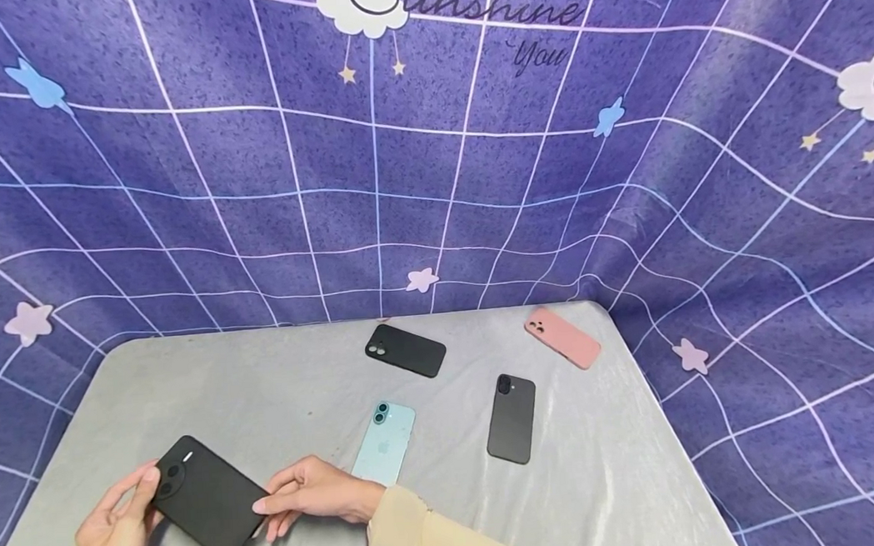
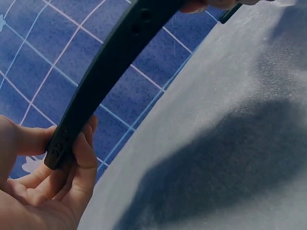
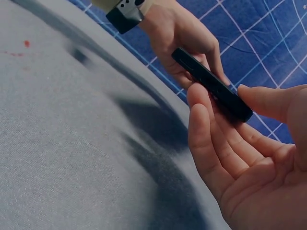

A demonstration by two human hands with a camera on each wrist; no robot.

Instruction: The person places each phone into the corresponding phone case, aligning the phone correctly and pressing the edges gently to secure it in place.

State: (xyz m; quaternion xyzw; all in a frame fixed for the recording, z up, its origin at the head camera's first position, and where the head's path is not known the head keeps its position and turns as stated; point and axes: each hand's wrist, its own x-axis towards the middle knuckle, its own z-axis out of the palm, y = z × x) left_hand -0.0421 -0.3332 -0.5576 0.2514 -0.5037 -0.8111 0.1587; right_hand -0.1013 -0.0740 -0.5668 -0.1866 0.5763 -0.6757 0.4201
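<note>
A black phone (image 1: 209, 497) with a round camera patch and a small white strip is held above the table at the lower left of the head view. My left hand (image 1: 118, 530) pinches its camera end, thumb on the back and fingers beneath. At the opposite end, my right hand (image 1: 311, 494) grips the edge between thumb and fingers. In the left wrist view the phone's (image 2: 103, 72) dark side shows small round holes. The right wrist view has its narrow edge (image 3: 211, 84) between both hands. A light blue phone (image 1: 383, 443) lies just beyond my right forearm, its lower end covered.
On the grey cloth-covered table (image 1: 585, 481) lie a dark grey phone (image 1: 512, 419), a black phone case (image 1: 407, 352) and a pink phone case (image 1: 564, 338). A purple patterned curtain (image 1: 325, 163) hangs behind and at the sides.
</note>
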